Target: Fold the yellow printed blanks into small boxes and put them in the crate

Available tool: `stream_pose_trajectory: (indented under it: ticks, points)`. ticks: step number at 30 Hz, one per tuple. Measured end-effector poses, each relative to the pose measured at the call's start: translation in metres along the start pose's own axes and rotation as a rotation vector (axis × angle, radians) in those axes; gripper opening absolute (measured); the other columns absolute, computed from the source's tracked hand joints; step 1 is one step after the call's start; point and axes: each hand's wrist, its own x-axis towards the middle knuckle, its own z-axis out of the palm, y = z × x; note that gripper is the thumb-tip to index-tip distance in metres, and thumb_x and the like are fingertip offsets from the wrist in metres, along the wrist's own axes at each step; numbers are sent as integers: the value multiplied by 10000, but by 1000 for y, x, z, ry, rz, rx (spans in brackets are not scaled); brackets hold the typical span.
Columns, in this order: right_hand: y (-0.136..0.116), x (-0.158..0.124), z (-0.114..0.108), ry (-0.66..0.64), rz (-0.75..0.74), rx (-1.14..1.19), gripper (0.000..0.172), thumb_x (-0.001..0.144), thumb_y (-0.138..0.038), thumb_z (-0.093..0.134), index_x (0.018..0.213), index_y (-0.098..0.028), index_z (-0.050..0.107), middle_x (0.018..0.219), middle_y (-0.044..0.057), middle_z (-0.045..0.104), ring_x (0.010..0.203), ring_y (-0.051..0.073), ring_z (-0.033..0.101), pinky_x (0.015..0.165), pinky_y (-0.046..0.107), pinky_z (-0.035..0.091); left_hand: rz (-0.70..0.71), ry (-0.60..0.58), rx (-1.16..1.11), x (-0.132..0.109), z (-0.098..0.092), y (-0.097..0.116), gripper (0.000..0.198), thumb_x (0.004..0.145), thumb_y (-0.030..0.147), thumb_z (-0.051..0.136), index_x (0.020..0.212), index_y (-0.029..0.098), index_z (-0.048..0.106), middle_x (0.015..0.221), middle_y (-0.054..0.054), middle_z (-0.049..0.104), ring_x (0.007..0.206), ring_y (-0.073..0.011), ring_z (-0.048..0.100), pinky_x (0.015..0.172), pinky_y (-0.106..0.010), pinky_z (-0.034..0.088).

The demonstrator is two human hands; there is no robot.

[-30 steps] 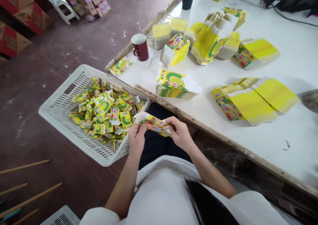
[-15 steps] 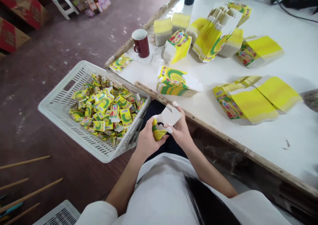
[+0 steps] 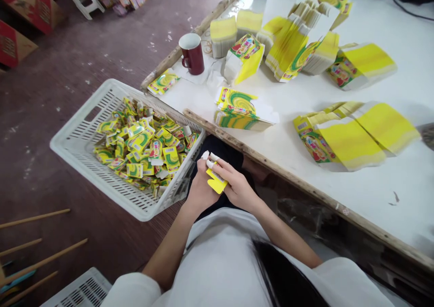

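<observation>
A small yellow carton (image 3: 218, 183) is held between my two hands over my lap, a flap sticking out toward me. My left hand (image 3: 202, 187) is closed round its left side. My right hand (image 3: 237, 185) grips it from the right, with white-wrapped fingertips laid across its top. Much of the carton is hidden by the fingers. To the left stands a white slatted basket (image 3: 73, 130) with a heap of similar yellow-green cartons (image 3: 142, 142) in it. On the table edge ahead lies a stack of flat printed cartons (image 3: 239, 110).
More carton stacks (image 3: 352, 135) lie about the white table (image 3: 366, 198), which has a raised wooden edge (image 3: 288, 176). A dark red mug (image 3: 192, 56) stands near its left corner. Wooden sticks (image 3: 44, 262) and a second basket (image 3: 79, 291) are at lower left.
The carton has been turned in my hands: its white open end faced up before, and a yellow printed side with a flap shows now. My right hand has moved down and left.
</observation>
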Motion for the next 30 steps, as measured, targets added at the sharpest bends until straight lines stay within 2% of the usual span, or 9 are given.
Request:
stream_pose_trajectory:
  ticks: [2, 4, 8, 14, 19, 21, 23, 27, 30]
  points:
    - [1, -1, -3, 109, -21, -75, 477, 1007, -250, 454, 1463, -339, 563, 1563, 57, 517, 1471, 230, 459, 1219, 443, 385, 84, 58, 121, 1, -2, -1, 706, 714, 175, 706, 1365, 157, 433, 1379, -211, 528, 1334, -398, 533, 1100, -560, 452]
    - [3, 0, -8, 182, -41, -137, 508, 1015, -250, 445, 1514, -328, 499, 1587, 73, 485, 1503, 237, 411, 1228, 451, 368, 130, 77, 226, 0, -10, -1, 653, 733, 180, 724, 1337, 186, 475, 1303, -173, 595, 1274, -369, 579, 1075, -551, 475]
    - [6, -1, -24, -39, -84, -272, 544, 986, -284, 548, 1525, -259, 476, 1681, 165, 290, 1516, 295, 383, 1149, 453, 451, 147, 47, 257, -2, -30, 3, 552, 761, 347, 804, 1242, 217, 564, 1117, -103, 692, 1047, -289, 690, 922, -425, 560]
    - [-1, -2, -53, -244, -160, -273, 264, 955, -263, 616, 1213, -238, 667, 1549, 186, 455, 1365, 291, 550, 1084, 468, 489, 188, -59, 262, 2, -44, 11, 591, 683, 382, 857, 1193, 191, 626, 1085, -109, 731, 999, -299, 710, 895, -428, 563]
    - [-3, 1, -40, -99, -164, -149, 464, 924, -338, 660, 1340, -239, 480, 1486, 188, 453, 1421, 318, 456, 1139, 503, 437, 165, -10, 170, 0, -30, 17, 548, 702, 372, 846, 1177, 189, 643, 1040, -95, 720, 982, -276, 699, 890, -403, 566]
    - [-2, 2, -34, -35, -170, -78, 653, 913, -362, 679, 1459, -268, 334, 1554, 181, 387, 1429, 317, 454, 1156, 504, 425, 78, 77, -21, -2, -24, 12, 575, 679, 383, 875, 1177, 216, 643, 1065, -78, 712, 989, -249, 698, 897, -369, 566]
    - [-4, 8, -40, 22, -166, -59, 719, 894, -374, 712, 1480, -293, 304, 1540, 157, 424, 1355, 292, 534, 1103, 470, 483, -50, 287, -363, -1, -20, 3, 619, 661, 442, 891, 1184, 251, 621, 1116, -61, 695, 1005, -220, 695, 864, -322, 574]
    - [-17, 43, -84, 408, -124, -390, 268, 933, -287, 633, 1191, -231, 585, 1167, 93, 662, 1069, 226, 633, 957, 411, 537, -409, 719, -1075, 8, -21, -11, 493, 792, 677, 696, 1006, 244, 595, 1113, -64, 666, 1038, -197, 682, 830, -304, 592]
    - [-26, 82, -118, 613, 27, -716, 224, 899, -255, 677, 1100, -164, 643, 1130, 147, 652, 1083, 260, 576, 1011, 463, 469, -619, 688, -1277, 14, -19, -8, 455, 879, 660, 594, 948, 210, 593, 1101, -90, 670, 963, -188, 701, 788, -310, 605]
